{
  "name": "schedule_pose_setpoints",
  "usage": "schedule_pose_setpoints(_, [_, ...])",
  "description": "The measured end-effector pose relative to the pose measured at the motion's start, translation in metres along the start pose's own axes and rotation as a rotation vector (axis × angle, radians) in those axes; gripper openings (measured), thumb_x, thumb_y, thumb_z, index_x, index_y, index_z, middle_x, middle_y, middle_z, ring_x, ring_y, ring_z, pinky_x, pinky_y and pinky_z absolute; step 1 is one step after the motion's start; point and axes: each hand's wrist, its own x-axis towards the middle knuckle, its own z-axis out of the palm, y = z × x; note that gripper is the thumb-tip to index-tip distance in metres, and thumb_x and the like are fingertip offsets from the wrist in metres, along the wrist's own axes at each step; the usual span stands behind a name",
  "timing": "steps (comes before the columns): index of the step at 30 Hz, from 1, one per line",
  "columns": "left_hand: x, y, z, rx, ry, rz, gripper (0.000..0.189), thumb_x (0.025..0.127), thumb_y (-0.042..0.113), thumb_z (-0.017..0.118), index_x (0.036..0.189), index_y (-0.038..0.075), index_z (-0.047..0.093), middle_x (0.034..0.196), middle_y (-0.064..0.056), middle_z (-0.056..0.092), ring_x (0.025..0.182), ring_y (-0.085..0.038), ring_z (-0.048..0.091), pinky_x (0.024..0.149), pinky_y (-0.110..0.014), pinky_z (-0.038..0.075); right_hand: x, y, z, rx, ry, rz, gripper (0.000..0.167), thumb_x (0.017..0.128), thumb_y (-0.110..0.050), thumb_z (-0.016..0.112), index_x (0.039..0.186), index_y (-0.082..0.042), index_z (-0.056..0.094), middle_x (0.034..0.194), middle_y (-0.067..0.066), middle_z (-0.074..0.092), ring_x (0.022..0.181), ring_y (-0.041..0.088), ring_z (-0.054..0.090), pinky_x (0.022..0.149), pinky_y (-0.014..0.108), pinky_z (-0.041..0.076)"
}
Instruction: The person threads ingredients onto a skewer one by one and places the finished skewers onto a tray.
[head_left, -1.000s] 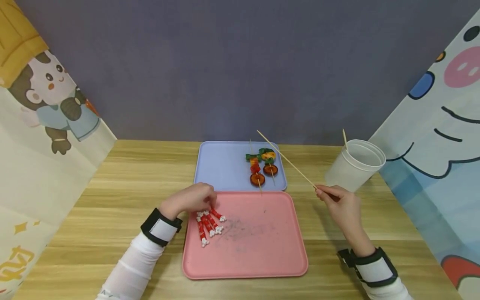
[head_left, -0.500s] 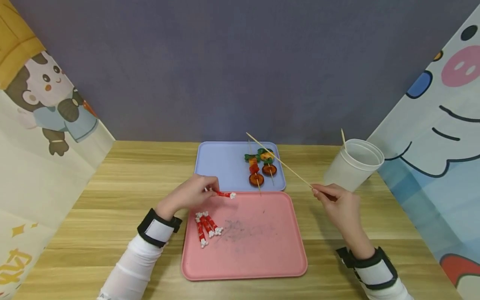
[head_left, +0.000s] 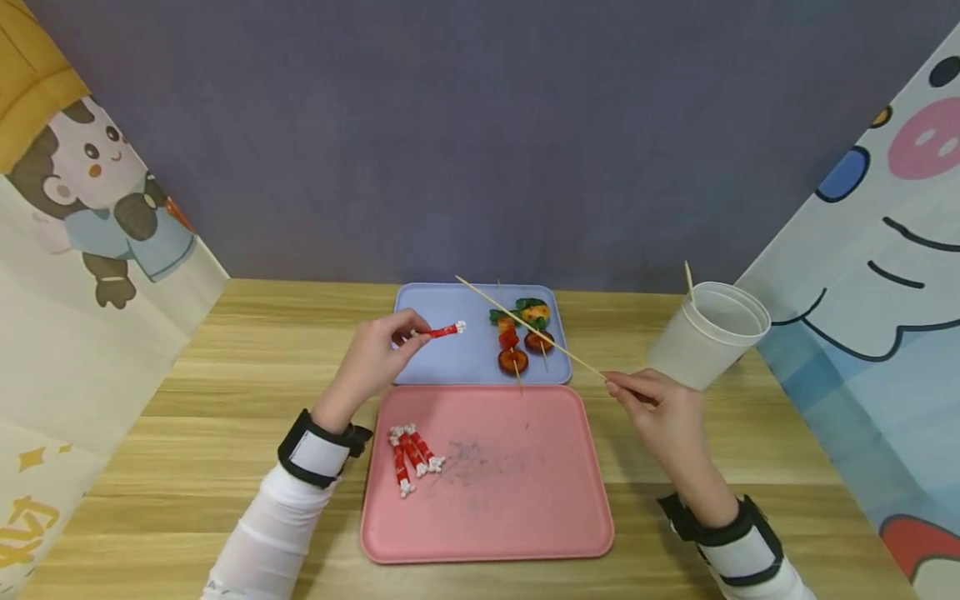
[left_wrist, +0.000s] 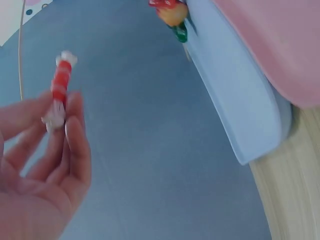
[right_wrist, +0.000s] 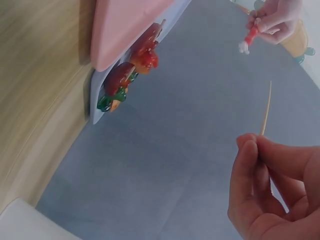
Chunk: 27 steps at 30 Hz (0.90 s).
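Note:
My left hand (head_left: 375, 358) pinches one end of a small red stick with knobbly white ends (head_left: 444, 331), like a toy meat bone, held over the blue tray (head_left: 457, 367). In the left wrist view the red stick (left_wrist: 61, 80) points upward from the fingertips. Between thumb and fingers my right hand (head_left: 663, 421) grips a bamboo skewer (head_left: 555, 346) near its end. The bare skewer slants up and left, its far tip above the red stick in the head view. Three similar red sticks (head_left: 412, 454) lie at the left of the pink tray (head_left: 525, 521).
Two skewers of toy food, one with a mushroom-like round (head_left: 513, 361) and the other with an orange and green piece (head_left: 535, 312), lie on the blue tray's right side. A white tub (head_left: 693, 350) with a stick (head_left: 689, 279) stands at right. Walls flank the wooden table (head_left: 225, 417).
My left hand has lifted one red stick off the pink tray and carried it up over the blue tray. My right hand has shifted left with the skewer, whose tip also moved left.

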Motion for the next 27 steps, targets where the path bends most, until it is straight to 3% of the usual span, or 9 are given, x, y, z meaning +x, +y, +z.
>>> schedule_pose_setpoints(4, [0.005, 0.002, 0.001, -0.058, 0.112, -0.058, 0.005, 0.087, 0.012, 0.068, 0.091, 0.010, 0.070, 0.080, -0.004, 0.069, 0.067, -0.014, 0.060, 0.061, -0.027, 0.049, 0.000, -0.001, 0.003, -0.001, -0.013, -0.003, 0.017, 0.072, 0.002, 0.078, 0.086, -0.008, 0.078, 0.075, 0.002, 0.072, 0.071, -0.010, 0.057, 0.064, 0.002, 0.045])
schedule_pose_setpoints(10, [0.012, 0.008, 0.001, -0.209, 0.272, -0.142, 0.012, 0.087, 0.016, 0.069, 0.093, 0.006, 0.072, 0.077, -0.009, 0.071, 0.069, -0.020, 0.066, 0.060, -0.016, 0.048, 0.001, -0.005, 0.005, -0.004, -0.036, -0.008, 0.017, 0.073, 0.002, 0.078, 0.087, -0.009, 0.078, 0.075, 0.001, 0.072, 0.068, -0.001, 0.060, 0.063, 0.003, 0.045])
schedule_pose_setpoints(17, [0.016, 0.049, -0.014, -0.343, 0.328, -0.211, 0.013, 0.088, 0.005, 0.066, 0.094, -0.006, 0.068, 0.084, -0.023, 0.070, 0.073, -0.028, 0.068, 0.062, -0.015, 0.051, 0.004, -0.010, 0.006, -0.007, -0.034, -0.037, 0.017, 0.073, 0.001, 0.078, 0.087, -0.010, 0.078, 0.075, 0.000, 0.071, 0.066, 0.003, 0.061, 0.062, 0.003, 0.044])
schedule_pose_setpoints(22, [0.021, 0.052, -0.013, -0.420, 0.364, -0.255, 0.015, 0.088, 0.009, 0.065, 0.094, -0.005, 0.068, 0.087, -0.021, 0.071, 0.070, -0.020, 0.069, 0.062, -0.019, 0.054, 0.003, -0.012, 0.005, -0.006, -0.034, -0.034, 0.017, 0.073, 0.001, 0.078, 0.087, -0.009, 0.078, 0.075, 0.000, 0.071, 0.067, 0.002, 0.061, 0.063, 0.003, 0.045])
schedule_pose_setpoints(27, [0.023, 0.061, -0.015, -0.529, 0.419, -0.251, 0.017, 0.090, 0.008, 0.063, 0.095, -0.008, 0.066, 0.088, -0.025, 0.069, 0.069, -0.020, 0.068, 0.063, -0.023, 0.055, 0.001, -0.014, 0.001, 0.003, -0.022, -0.039, 0.019, 0.072, 0.003, 0.078, 0.088, -0.009, 0.078, 0.075, 0.000, 0.071, 0.067, 0.000, 0.059, 0.059, 0.007, 0.044])
